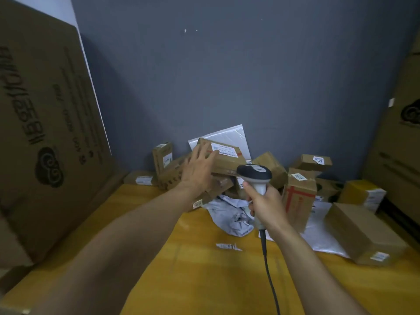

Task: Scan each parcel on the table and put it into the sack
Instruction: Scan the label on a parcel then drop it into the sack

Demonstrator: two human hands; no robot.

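Observation:
A heap of brown cardboard parcels lies at the back of the yellow table (204, 273) against the grey wall. My left hand (197, 169) reaches to the heap with fingers spread, touching the left end of the top parcel (227, 159), a flat brown box with a white label. My right hand (266, 205) grips the handle of a corded barcode scanner (254, 172), whose dark head points toward that parcel. A crumpled grey plastic mailer (231, 218) lies in front of the heap. No sack is in view.
Large cardboard cartons stand at the left (45, 133) and right (400, 133) edges. More parcels sit at the right: an upright box with red tape (298, 201), a long box (363, 233), a yellow box (363, 194). A torn label strip (228, 246) lies mid-table.

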